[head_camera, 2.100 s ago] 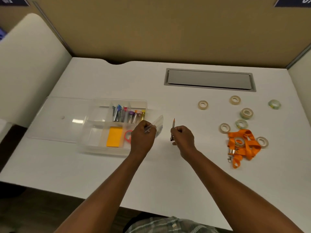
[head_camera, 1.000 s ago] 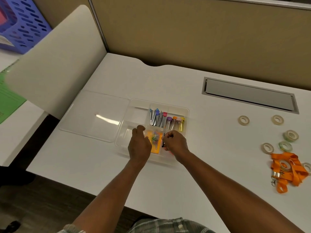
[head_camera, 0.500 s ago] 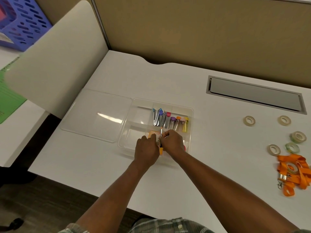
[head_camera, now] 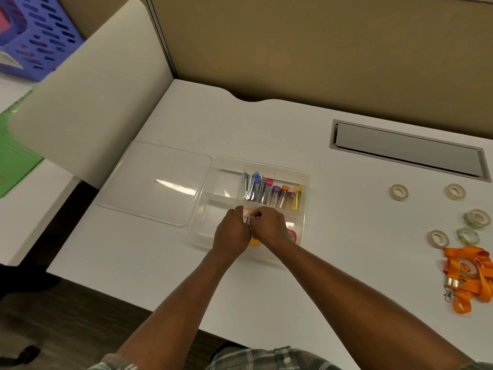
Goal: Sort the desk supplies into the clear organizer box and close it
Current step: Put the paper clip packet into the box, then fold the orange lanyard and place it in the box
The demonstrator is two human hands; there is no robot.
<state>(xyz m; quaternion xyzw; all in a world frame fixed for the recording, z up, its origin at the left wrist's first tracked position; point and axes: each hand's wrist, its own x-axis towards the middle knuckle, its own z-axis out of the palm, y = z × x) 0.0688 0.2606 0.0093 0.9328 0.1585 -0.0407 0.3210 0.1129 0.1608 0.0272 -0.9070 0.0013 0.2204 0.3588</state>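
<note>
The clear organizer box sits open on the white desk, its lid lying flat to its left. The back compartment holds silver clips and capped tubes. My left hand and right hand meet over the front middle compartment, and both pinch a small clear bag. Under them, an orange sticky pad and a red ring peek out. Several tape rolls and an orange lanyard lie on the desk at right.
A grey cable-tray cover is set into the desk behind the tape rolls. A white divider panel stands at left, with a purple basket and green paper beyond it. A tan partition wall runs along the back.
Both hands moved left from the desk to over the box, then closed together above the front middle compartment. The pencil held upright in my right hand is no longer visible.
</note>
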